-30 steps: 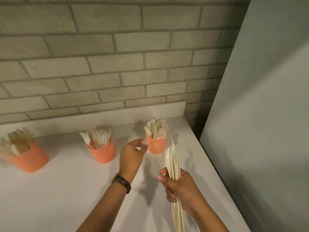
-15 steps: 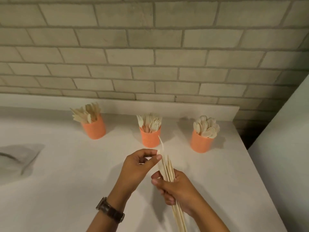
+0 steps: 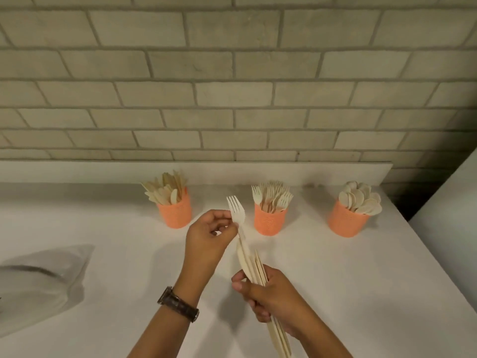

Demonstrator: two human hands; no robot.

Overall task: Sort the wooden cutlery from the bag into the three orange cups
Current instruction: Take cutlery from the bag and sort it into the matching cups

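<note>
Wooden fork (image 3: 237,212) tines now stick up clear in the middle of the frame, where half a second ago only a thin edge showed above the bundle. The left hand (image 3: 209,237) has pinched the fork just under its head, thumb and fingers pressed together on it, and is lifting it out of the bundle of cutlery (image 3: 254,270) that the right hand (image 3: 271,295) holds tight in a closed fist at the lower middle. So this piece is a fork, and it likely belongs in the middle orange cup (image 3: 269,220), which is full of forks and sits just right of the fork's head. The left cup (image 3: 175,213) seems to hold knives, though they are too small to be sure. The right cup (image 3: 347,222) holds spoons. At the left edge of the frame the clear plastic bag (image 3: 44,280) lies flat on the white counter (image 3: 361,293) and looks about empty, so the sorting is probably near its end.
</note>
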